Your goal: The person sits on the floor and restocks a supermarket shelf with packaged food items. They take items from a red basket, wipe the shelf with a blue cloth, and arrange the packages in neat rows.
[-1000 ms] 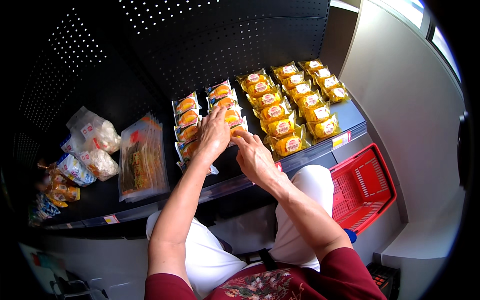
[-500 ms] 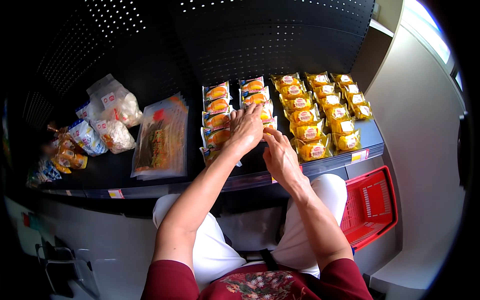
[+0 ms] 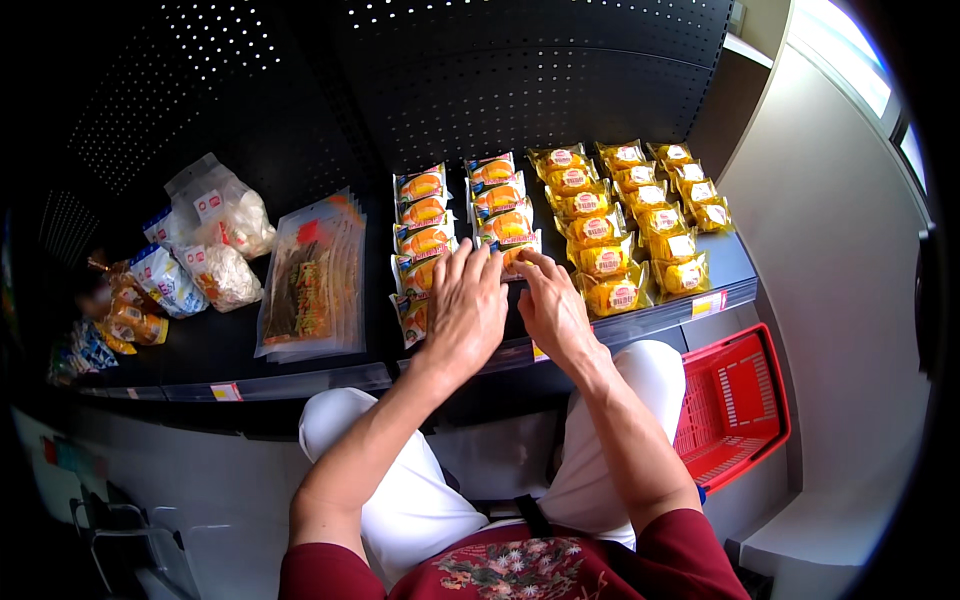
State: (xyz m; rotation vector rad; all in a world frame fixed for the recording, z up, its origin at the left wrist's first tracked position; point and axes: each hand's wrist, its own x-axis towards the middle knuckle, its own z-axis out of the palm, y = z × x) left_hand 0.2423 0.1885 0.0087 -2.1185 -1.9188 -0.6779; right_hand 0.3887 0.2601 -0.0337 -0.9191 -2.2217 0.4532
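Note:
My left hand [image 3: 468,305] reaches over the shelf with its fingers stretched out, the tips at the left side of the front packaged bread [image 3: 516,253] in the second column. My right hand [image 3: 556,308] is close beside it. Its bent fingertips touch the right part of that same packet, and the thumb stands apart from them. Left of my left hand runs another column of orange-and-white bread packets [image 3: 424,240], and the hand partly covers its front ones. Yellow cake packets [image 3: 606,260] lie in columns to the right of my right hand.
Flat clear-wrapped food packs [image 3: 310,280] lie left of the bread. Farther left are bulky white bags [image 3: 225,275] and other snack bags [image 3: 135,315]. A perforated black back panel [image 3: 540,100] rises behind the shelf. A red basket [image 3: 735,410] stands below, right of my knee.
My left hand has drawn back toward me, off the middle packets of the second column, uncovering them. The right hand has shifted slightly, staying at the front packet. The view has moved a little.

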